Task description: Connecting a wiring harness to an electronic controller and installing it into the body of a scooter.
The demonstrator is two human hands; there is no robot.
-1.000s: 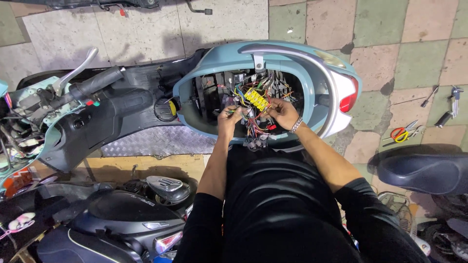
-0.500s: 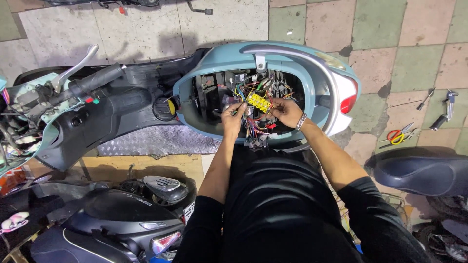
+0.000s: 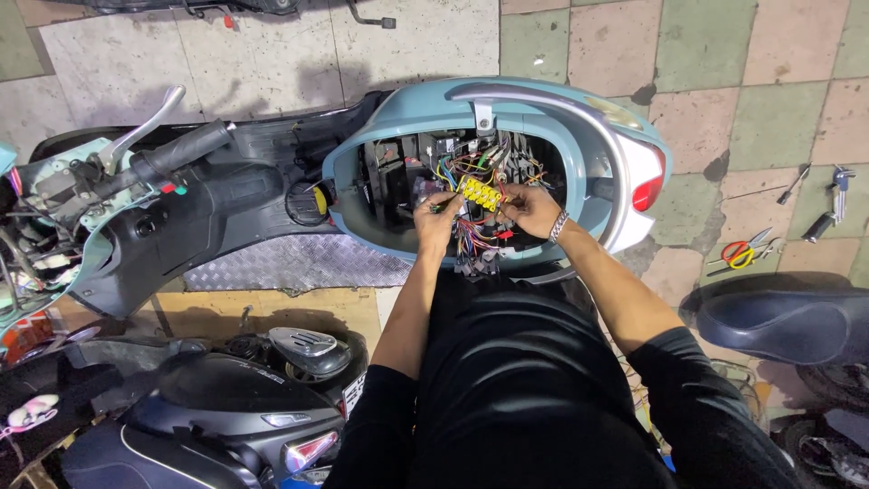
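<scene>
A light blue scooter (image 3: 543,109) lies across the floor with its seat off and the rear bay open. Inside the bay hangs a tangle of coloured wires (image 3: 475,240) around a yellow terminal block (image 3: 479,193). My left hand (image 3: 437,220) pinches wires at the block's left end. My right hand (image 3: 532,208), with a bracelet at the wrist, grips the block's right end. Both forearms reach forward from my black-clothed lap.
A black scooter seat (image 3: 778,321) lies at the right. Red-handled scissors (image 3: 744,251) and hand tools (image 3: 828,204) rest on the tiled floor. A dark scooter (image 3: 226,407) stands at lower left. The blue scooter's handlebar (image 3: 172,154) points left, above a metal tread plate (image 3: 290,263).
Both hands stay at the yellow terminal block with small finger shifts. The view has drifted slightly; nothing else moved.
</scene>
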